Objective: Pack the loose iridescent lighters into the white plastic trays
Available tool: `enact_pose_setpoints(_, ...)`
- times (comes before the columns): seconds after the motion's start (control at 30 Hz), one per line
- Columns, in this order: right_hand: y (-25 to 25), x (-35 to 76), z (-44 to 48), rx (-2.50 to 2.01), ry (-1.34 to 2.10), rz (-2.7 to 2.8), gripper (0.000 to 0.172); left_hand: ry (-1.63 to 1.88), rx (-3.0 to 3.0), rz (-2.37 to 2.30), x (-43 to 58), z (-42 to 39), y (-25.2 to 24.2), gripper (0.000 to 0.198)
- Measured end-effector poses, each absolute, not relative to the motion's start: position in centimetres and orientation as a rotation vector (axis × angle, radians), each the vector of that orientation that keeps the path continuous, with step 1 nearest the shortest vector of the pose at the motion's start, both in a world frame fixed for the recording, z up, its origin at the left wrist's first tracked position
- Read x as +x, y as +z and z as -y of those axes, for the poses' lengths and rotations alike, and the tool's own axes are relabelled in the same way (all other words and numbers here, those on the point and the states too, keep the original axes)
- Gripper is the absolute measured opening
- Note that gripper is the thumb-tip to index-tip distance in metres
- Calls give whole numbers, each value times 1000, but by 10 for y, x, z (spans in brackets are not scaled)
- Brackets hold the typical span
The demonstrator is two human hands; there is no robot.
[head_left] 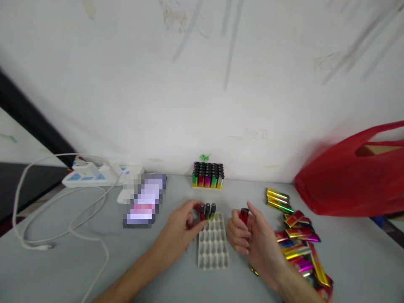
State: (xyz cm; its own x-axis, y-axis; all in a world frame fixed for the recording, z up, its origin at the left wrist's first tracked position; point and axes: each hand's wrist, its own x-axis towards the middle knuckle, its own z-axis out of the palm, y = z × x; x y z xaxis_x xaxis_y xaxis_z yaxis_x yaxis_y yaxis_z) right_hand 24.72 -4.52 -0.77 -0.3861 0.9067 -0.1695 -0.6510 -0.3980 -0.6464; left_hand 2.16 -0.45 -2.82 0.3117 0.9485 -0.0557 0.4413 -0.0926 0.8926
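Observation:
A white tray [213, 248] with rows of small hollows lies in front of me, and three lighters [208, 211] stand upright in its far row. My left hand [182, 225] is at the tray's far left corner. Its thumb and index finger close around the leftmost lighter [202, 212], which is red with a dark top. Right of the tray, my right hand [252, 235] is curled around a red lighter [244, 215] held upright, its dark top showing above the fingers. The lower part of that lighter is hidden by the hand.
A full tray of lighters [208, 176] stands by the wall. Many loose shiny lighters [299, 252] lie in a pile at right, near a red bag [350, 181]. A blurred-out phone [145, 200], a power strip [94, 176] and a white cable [91, 239] are at left.

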Motion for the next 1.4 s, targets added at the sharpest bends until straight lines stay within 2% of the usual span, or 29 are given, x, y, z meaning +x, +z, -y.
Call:
enact_pose_setpoints(0.5,-4,249,52,-668,1956,473,59,740,1690,-1245,23,5,-26,46)
enact_pose_setpoints(0.73,-11,251,43,-701,1955,504,63,731,1673,-1256,23,3,-30,49)
enact_pose_setpoints(1.03,-6,252,49,-690,1948,483,56,749,1690,-1247,21,3,-33,44)
enact_pose_setpoints(1.2,-10,251,45,-691,1948,471,61,751,1700,-1244,21,3,-33,45)
enact_pose_setpoints(1.4,-11,252,44,-718,1926,501,55,734,1698,-1247,21,4,-32,45)
